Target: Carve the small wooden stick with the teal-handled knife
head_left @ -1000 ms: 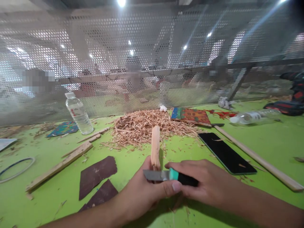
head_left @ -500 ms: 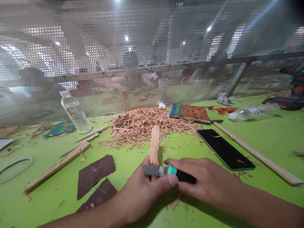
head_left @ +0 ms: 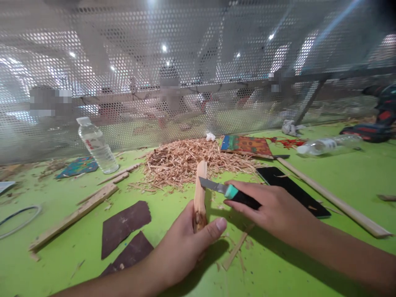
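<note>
The knife point(head_left: 229, 192) has been moving forward, away from the left thumb. Beyond the left hand point(head_left: 187, 243), leftward, a bottle point(head_left: 98, 145) is showing unreadable red lettering. That hand is gripping the wooden piece point(head_left: 200, 196), which is projecting ahead; the right hand point(head_left: 270, 206) is gripping the knife.

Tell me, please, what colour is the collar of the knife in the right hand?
Teal, clearest in the head view.

Small ceiling lights point(head_left: 164, 48) glare through the hazy mesh screen point(head_left: 198, 103), with a pale streak at upper right. Soft shadows darken the bright green table point(head_left: 349, 181); the drill point(head_left: 382, 113) looks stretched near the edge.
</note>
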Tool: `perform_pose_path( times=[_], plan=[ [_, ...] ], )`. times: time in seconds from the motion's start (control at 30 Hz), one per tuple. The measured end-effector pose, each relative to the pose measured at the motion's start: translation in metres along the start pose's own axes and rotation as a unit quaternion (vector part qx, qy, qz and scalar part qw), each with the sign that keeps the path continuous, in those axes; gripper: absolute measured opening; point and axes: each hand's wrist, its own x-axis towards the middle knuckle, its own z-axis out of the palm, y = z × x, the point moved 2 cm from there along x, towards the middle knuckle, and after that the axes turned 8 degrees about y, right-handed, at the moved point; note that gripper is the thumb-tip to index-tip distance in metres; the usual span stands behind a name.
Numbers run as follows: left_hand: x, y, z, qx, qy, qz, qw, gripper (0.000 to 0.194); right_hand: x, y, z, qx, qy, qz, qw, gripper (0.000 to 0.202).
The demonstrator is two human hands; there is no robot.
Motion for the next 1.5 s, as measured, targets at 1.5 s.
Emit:
perform_pose_path(
  times=[1.5],
  plan=[
    [-0.001, 0.001, -0.001, -0.056, -0.01, -0.011, 0.998, 0.048, -0.018, -0.025, 0.005, 0.059, -0.132, -0.032, 0.989, 0.034]
  ],
)
